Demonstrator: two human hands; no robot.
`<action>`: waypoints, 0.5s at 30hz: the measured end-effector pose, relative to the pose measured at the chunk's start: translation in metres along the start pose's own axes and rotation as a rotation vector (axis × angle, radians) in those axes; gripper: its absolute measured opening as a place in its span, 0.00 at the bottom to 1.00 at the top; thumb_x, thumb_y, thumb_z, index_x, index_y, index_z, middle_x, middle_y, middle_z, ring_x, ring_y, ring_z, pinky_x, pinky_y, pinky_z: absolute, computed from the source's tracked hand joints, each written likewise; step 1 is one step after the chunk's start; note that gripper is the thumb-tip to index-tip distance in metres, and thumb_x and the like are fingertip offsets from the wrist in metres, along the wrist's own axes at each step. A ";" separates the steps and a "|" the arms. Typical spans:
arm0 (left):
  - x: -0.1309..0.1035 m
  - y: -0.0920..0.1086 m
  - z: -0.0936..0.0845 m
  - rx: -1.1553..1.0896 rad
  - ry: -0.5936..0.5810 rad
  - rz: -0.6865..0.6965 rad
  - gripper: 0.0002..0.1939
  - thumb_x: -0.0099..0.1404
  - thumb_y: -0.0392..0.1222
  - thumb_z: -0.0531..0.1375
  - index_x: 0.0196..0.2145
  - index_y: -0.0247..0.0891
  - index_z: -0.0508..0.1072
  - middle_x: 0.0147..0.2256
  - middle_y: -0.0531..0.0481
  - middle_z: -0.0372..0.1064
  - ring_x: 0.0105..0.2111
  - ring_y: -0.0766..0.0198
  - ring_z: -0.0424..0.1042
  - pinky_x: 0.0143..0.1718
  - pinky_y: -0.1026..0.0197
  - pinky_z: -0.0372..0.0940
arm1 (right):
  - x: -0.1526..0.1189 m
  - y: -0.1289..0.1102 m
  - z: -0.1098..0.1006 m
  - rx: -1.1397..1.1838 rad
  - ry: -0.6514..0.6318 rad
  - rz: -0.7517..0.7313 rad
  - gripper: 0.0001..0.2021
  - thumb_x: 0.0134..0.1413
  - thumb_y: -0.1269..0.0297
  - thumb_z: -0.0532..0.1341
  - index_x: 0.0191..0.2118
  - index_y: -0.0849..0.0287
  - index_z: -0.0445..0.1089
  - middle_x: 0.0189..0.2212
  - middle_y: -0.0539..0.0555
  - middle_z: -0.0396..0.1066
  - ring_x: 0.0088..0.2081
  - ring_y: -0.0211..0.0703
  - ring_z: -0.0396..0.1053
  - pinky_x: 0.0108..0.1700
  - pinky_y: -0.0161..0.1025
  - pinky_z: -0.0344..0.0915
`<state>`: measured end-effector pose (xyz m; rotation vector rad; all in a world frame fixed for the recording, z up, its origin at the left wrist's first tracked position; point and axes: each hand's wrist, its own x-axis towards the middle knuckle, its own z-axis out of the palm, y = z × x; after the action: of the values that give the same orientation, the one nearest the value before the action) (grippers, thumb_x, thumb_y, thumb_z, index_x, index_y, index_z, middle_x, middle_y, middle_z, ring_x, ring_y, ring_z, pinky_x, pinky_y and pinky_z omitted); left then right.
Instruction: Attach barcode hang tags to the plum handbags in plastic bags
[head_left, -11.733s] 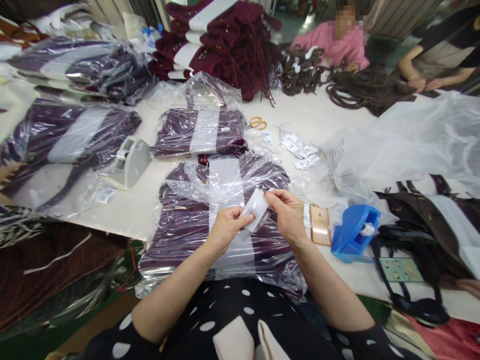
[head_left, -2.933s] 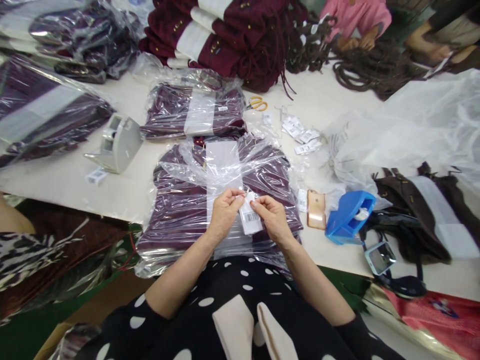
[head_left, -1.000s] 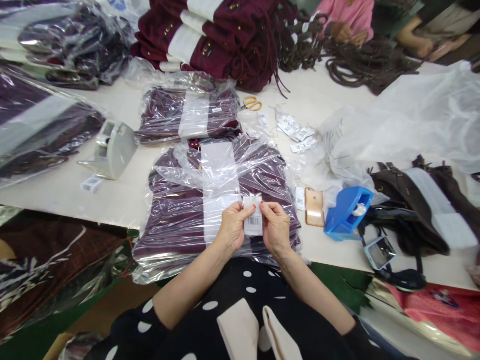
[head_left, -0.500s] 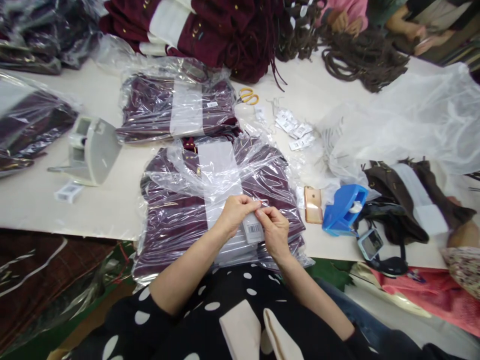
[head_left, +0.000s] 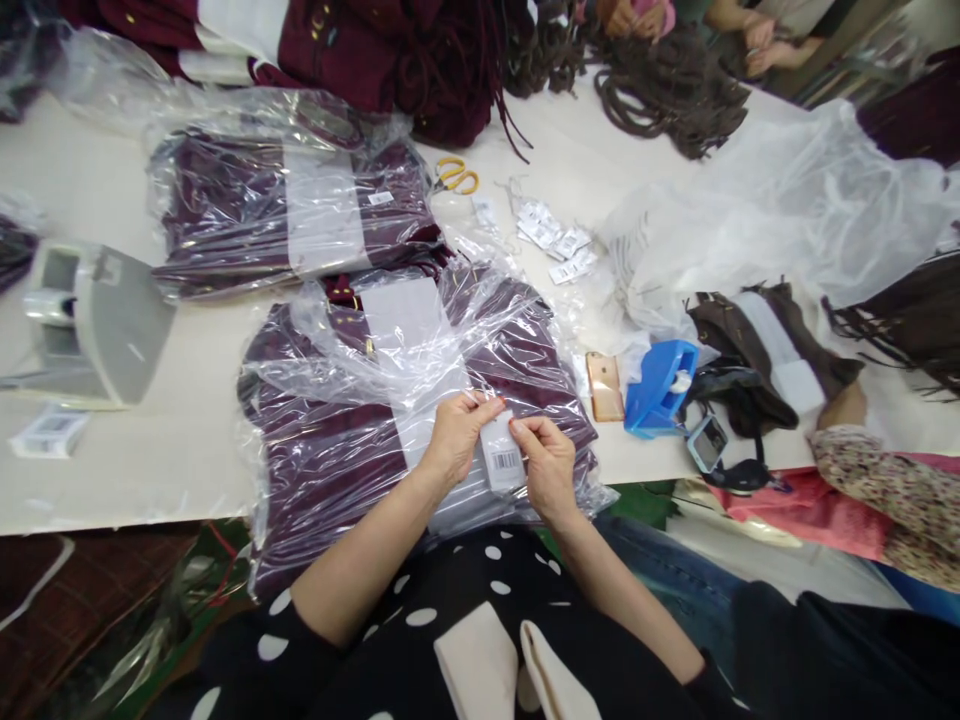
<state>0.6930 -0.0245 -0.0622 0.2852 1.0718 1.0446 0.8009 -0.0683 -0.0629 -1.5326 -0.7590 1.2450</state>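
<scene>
A white barcode tag (head_left: pixel 503 462) lies between my hands, over a clear plastic bag of folded maroon garments (head_left: pixel 330 440) with a white band. My left hand (head_left: pixel 460 428) pinches the tag's upper left corner, thumb and forefinger together. On the tag's right edge, my right hand (head_left: pixel 546 458) has its thumb and fingertips closed. A second bagged maroon bundle (head_left: pixel 240 215) rests just behind the first. Yellow-handled scissors (head_left: pixel 459 176) and a loose pile of white tags (head_left: pixel 551 235) lie beyond the bags.
At the left stands a grey tape dispenser (head_left: pixel 124 325). A gold phone (head_left: pixel 604 387), a blue tape dispenser (head_left: pixel 660 388) and brown garments (head_left: pixel 750 350) are at the right. Other people's hands (head_left: pixel 761 42) show at the far side; a patterned sleeve (head_left: pixel 862 480) is at right.
The camera view has shifted, so the table items sit farther left. My right fingers have moved from the tag's top to its right edge, and the tag's top shows more.
</scene>
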 end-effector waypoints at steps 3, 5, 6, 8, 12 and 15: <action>0.000 -0.006 -0.003 0.089 0.009 0.065 0.11 0.43 0.41 0.66 0.19 0.34 0.67 0.18 0.56 0.65 0.20 0.71 0.62 0.24 0.67 0.58 | 0.000 0.004 -0.004 -0.006 0.002 0.018 0.11 0.45 0.57 0.65 0.26 0.61 0.67 0.20 0.46 0.63 0.22 0.34 0.58 0.24 0.31 0.56; -0.001 -0.009 -0.004 0.155 0.026 0.099 0.11 0.44 0.41 0.65 0.19 0.34 0.68 0.18 0.56 0.65 0.20 0.71 0.62 0.23 0.67 0.57 | 0.002 0.007 -0.007 0.001 -0.006 0.030 0.12 0.45 0.57 0.65 0.26 0.61 0.66 0.20 0.46 0.62 0.22 0.33 0.57 0.24 0.31 0.56; -0.001 -0.010 -0.004 0.179 0.039 0.109 0.11 0.44 0.42 0.65 0.19 0.34 0.68 0.18 0.56 0.64 0.20 0.71 0.61 0.23 0.67 0.56 | 0.003 0.008 -0.008 0.010 -0.007 0.034 0.12 0.45 0.57 0.65 0.25 0.61 0.66 0.19 0.46 0.62 0.22 0.33 0.57 0.24 0.31 0.56; -0.002 -0.012 -0.004 0.196 0.057 0.118 0.11 0.45 0.42 0.65 0.18 0.34 0.68 0.17 0.57 0.64 0.19 0.71 0.60 0.22 0.67 0.56 | 0.006 0.009 -0.012 0.035 -0.009 0.037 0.12 0.45 0.57 0.65 0.25 0.61 0.66 0.20 0.46 0.62 0.22 0.33 0.57 0.24 0.31 0.56; -0.004 -0.017 0.003 0.204 0.056 0.117 0.11 0.45 0.43 0.64 0.19 0.34 0.68 0.17 0.56 0.63 0.19 0.71 0.60 0.23 0.66 0.56 | 0.010 0.009 -0.022 0.073 -0.036 0.051 0.12 0.45 0.57 0.65 0.27 0.61 0.66 0.20 0.46 0.63 0.22 0.33 0.57 0.24 0.30 0.56; -0.004 -0.022 0.011 0.254 0.041 0.121 0.11 0.45 0.44 0.64 0.20 0.34 0.68 0.18 0.56 0.64 0.19 0.71 0.60 0.23 0.66 0.56 | 0.012 0.007 -0.031 0.086 -0.081 0.071 0.12 0.46 0.56 0.64 0.28 0.61 0.66 0.20 0.46 0.63 0.22 0.32 0.57 0.23 0.30 0.55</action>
<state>0.7140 -0.0360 -0.0683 0.5404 1.2384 1.0253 0.8334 -0.0689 -0.0743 -1.4575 -0.6994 1.3824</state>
